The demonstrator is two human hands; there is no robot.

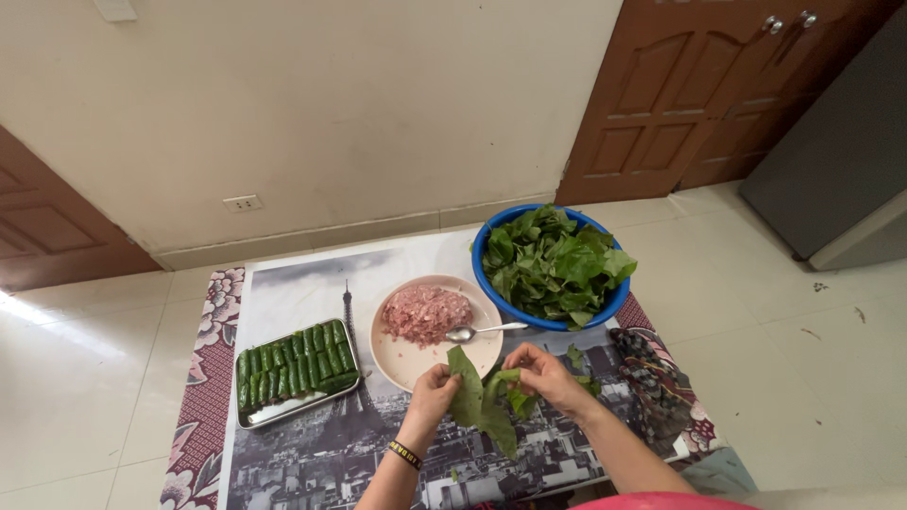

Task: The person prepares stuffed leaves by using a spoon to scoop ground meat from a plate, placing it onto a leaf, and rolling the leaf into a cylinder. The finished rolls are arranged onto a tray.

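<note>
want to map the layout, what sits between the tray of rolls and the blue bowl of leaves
In the head view, the plate of minced meat with a spoon.

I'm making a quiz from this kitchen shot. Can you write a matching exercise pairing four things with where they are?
Things:
1. minced meat
2. loose leaves
3. rolls
4. spoon

Places:
A. in the blue basin
B. on the metal tray
C. resting on the plate's right rim
D. heaped on the plate

Pairs: 1-D, 2-A, 3-B, 4-C
</note>
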